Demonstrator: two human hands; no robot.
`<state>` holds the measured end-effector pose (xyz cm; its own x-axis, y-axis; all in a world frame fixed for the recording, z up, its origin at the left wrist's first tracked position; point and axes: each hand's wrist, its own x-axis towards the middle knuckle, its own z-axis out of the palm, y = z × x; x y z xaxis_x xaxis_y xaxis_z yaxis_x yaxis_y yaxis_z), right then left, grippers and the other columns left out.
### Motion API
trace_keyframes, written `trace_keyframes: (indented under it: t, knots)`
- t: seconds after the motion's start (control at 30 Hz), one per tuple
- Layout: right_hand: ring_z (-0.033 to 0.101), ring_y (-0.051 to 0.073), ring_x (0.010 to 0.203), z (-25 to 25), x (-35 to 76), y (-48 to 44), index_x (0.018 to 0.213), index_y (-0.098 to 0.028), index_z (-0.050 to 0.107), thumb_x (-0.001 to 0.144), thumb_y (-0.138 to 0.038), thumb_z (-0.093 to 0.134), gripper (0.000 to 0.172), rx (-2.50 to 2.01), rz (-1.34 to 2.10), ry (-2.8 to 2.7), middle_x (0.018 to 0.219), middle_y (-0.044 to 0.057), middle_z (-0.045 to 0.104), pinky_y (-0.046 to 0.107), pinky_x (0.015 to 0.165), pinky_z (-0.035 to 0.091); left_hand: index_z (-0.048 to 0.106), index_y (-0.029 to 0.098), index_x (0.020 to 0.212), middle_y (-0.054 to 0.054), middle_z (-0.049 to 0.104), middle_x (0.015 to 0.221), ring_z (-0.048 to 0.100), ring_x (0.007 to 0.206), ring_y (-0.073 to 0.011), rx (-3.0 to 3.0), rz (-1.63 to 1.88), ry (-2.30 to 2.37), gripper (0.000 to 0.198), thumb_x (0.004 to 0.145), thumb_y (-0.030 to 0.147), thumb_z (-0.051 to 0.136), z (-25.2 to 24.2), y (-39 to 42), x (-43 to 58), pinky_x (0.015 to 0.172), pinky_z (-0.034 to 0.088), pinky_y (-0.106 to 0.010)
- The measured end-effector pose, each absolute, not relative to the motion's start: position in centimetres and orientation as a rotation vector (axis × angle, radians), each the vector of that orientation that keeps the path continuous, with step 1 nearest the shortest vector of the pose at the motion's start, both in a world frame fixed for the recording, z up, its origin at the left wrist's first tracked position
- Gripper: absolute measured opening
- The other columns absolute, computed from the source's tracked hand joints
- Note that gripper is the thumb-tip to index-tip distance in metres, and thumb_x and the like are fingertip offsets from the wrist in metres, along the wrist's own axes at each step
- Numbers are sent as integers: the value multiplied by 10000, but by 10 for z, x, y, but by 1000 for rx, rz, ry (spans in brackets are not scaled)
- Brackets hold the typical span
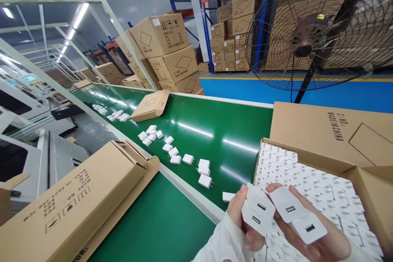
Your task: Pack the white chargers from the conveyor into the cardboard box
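My left hand [237,209] is closed around two white USB wall chargers [258,209], pressed side by side with their port faces toward me. Two more white USB chargers [289,208] are gripped in my right hand [333,231], ports also facing me. Both hands are close together over the near left part of an open cardboard box [376,196]. Tight rows of white chargers [307,182] with prongs up fill that box. A single charger [227,197] lies on the green conveyor just beyond my left hand.
Loose chargers [175,159] lie scattered along the green conveyor belt [196,118]. A flattened carton [150,105] rests on it farther off. At the left is a large carton [73,200]. A caged fan [303,45] stands behind the belt, near stacked cartons [175,63].
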<state>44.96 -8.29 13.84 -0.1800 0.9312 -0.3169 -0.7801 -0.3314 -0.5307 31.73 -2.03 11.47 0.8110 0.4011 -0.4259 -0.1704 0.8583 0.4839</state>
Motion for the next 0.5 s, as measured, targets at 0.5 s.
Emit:
trace_keyframes:
  t: [0.5]
  knots:
    - [187, 23, 262, 131, 482, -84, 868, -291, 532, 814, -593, 321, 372, -755, 1664, -411, 312, -70, 438, 127, 341, 107, 578, 127, 717, 43, 422, 319, 250, 211, -43, 475, 268, 531, 626, 561, 732, 534, 101, -9, 362, 255, 108, -177]
